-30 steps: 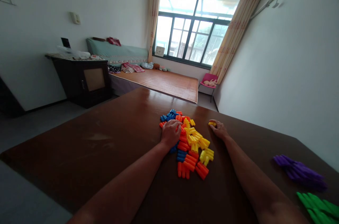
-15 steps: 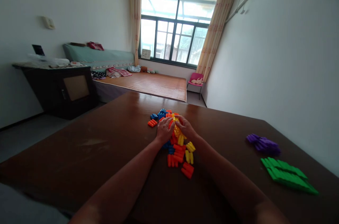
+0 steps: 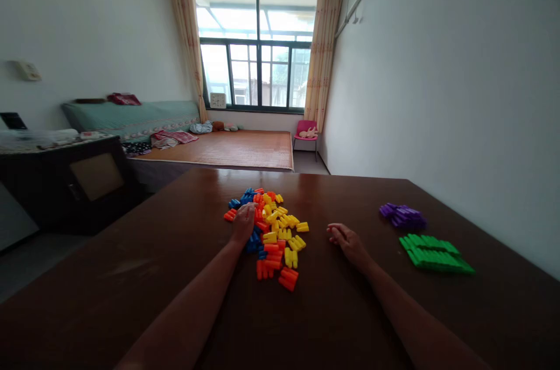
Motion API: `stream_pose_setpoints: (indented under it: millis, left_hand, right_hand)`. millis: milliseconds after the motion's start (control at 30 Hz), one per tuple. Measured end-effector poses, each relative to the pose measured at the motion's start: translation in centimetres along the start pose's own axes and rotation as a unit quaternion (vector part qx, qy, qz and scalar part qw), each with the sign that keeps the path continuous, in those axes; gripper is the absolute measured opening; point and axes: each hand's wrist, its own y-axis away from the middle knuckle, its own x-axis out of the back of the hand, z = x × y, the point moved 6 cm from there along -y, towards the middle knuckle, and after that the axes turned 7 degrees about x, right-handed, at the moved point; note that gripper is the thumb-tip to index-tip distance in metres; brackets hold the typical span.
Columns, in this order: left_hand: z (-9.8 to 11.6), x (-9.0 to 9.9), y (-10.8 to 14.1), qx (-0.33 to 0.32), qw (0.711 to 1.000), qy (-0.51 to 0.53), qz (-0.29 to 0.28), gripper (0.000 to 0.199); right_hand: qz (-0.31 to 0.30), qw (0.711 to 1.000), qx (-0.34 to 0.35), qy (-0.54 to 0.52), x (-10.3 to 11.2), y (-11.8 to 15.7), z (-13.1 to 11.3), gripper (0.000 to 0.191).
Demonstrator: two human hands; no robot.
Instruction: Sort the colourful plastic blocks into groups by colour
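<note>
So your left hand (image 3: 244,223) is sitting on the left side of that mixed pile, fingers a bit bent over the pieces, and from up here I can't tell if you've actually got one pinched or you're just touching them. My guess is it's there to steady things, since the bits are loose and heaped on each other. Your right hand (image 3: 347,238) is off to the right of the pile, low over the table (image 3: 341,311), fingers curled loosely inward, and I honestly can't see whether something's tucked under them. Sitting there it leaves the pile's right side uncovered, which is handy. The pile itself is roughly mid-table: blue pieces (image 3: 247,198) mostly along the left and far left, red-orange pieces (image 3: 289,278) running through the middle down to the near end, yellow pieces (image 3: 291,257) mainly on the right. So the colours lean to their own sides but still overlap in the middle. Over on the right, well apart from all that, you've got the purple pieces (image 3: 402,216) bunched together and the green pieces (image 3: 435,252) lying closer to you in neat-looking rows, and I reckon that gap helps stop those two colours straying into the mix
</note>
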Motion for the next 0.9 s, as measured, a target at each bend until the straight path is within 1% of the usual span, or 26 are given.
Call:
stream_pose_setpoints:
  millis: [67, 133, 200, 267, 333, 367, 400, 433, 500, 533, 567, 600, 633, 667, 700, 733, 767, 800, 833, 900]
  left_hand:
    - [-0.5, 0.2, -0.2, 0.032, 0.999, 0.014, -0.005, 0.045]
    - [-0.9, 0.4, -0.3, 0.064, 0.998, 0.023, -0.009, 0.046]
    - [-1.3, 0.6, -0.3, 0.09, 0.995, 0.031, -0.012, 0.047]
    - [-1.6, 0.7, -0.4, 0.105, 0.994, 0.036, -0.017, 0.048]
    - [-1.8, 0.6, -0.6, 0.11, 0.993, 0.031, -0.027, 0.049]
    - [-2.0, 0.5, -0.7, 0.114, 0.993, 0.022, -0.032, 0.049]
    - [-2.1, 0.5, -0.8, 0.117, 0.992, 0.015, -0.035, 0.049]
    - [-2.2, 0.4, -1.0, 0.117, 0.992, 0.014, -0.039, 0.049]
    - [-2.2, 0.3, -1.2, 0.115, 0.992, 0.014, -0.047, 0.049]
    - [-2.1, 0.3, -1.2, 0.113, 0.992, 0.014, -0.051, 0.048]
    - [-2.1, 0.3, -1.2, 0.111, 0.992, 0.013, -0.054, 0.048]
    - [-2.1, 0.3, -1.2, 0.109, 0.992, 0.012, -0.058, 0.047]
    - [-2.1, 0.3, -1.2, 0.107, 0.992, 0.011, -0.061, 0.047]
    - [-2.2, 0.2, -1.2, 0.106, 0.992, 0.011, -0.063, 0.047]
    - [-2.2, 0.2, -1.2, 0.104, 0.992, 0.013, -0.066, 0.047]
    - [-2.3, 0.1, -1.2, 0.101, 0.992, 0.016, -0.069, 0.047]
    - [-2.3, 0.0, -1.3, 0.098, 0.992, 0.018, -0.072, 0.048]
    - [-2.4, -0.1, -1.3, 0.095, 0.992, 0.019, -0.074, 0.048]
    - [-2.4, -0.2, -1.3, 0.093, 0.993, 0.019, -0.075, 0.048]
    - [-2.3, -0.3, -1.4, 0.086, 0.993, 0.015, -0.074, 0.048]
  right_hand:
    - [-0.003, 0.999, -0.017, -0.028, 0.7, 0.1, 0.6, 0.053]
    - [-0.017, 0.999, -0.021, -0.032, 0.5, -0.2, 0.6, 0.054]
    - [-0.027, 0.999, -0.012, -0.016, 0.1, -0.3, 0.1, 0.052]
    - [-0.028, 0.999, 0.01, 0.016, -0.1, -0.4, -0.7, 0.048]
    - [-0.003, 0.996, 0.055, 0.077, 0.8, -0.5, -1.8, 0.044]
    - [0.03, 0.989, 0.08, 0.123, 1.9, -0.7, -2.5, 0.042]
    - [0.076, 0.976, 0.101, 0.176, 3.5, -0.7, -3.2, 0.04]
    - [0.13, 0.957, 0.116, 0.232, 5.7, -0.6, -3.8, 0.039]
    - [0.255, 0.9, 0.113, 0.334, 11.2, 0.3, -4.4, 0.039]
    - [0.317, 0.866, 0.093, 0.374, 14.3, 1.1, -4.4, 0.04]
    - [0.374, 0.832, 0.058, 0.406, 17.5, 2.3, -3.9, 0.041]
    - [0.423, 0.799, 0.007, 0.427, 20.6, 3.6, -3.1, 0.042]
    - [0.444, 0.778, -0.048, 0.441, 23.3, 4.8, -1.9, 0.044]
    - [0.449, 0.767, -0.107, 0.446, 25.6, 6.0, -0.5, 0.045]
    - [0.441, 0.761, -0.174, 0.443, 27.3, 7.1, 1.2, 0.048]
    - [0.408, 0.772, -0.236, 0.427, 28.4, 7.8, 2.9, 0.053]
    - [0.368, 0.786, -0.281, 0.41, 28.9, 8.2, 4.5, 0.058]
    - [0.325, 0.802, -0.309, 0.395, 28.8, 8.3, 5.7, 0.062]
    - [0.284, 0.816, -0.319, 0.389, 28.3, 8.1, 6.4, 0.064]
    - [0.227, 0.831, -0.305, 0.405, 26.6, 7.1, 6.9, 0.064]
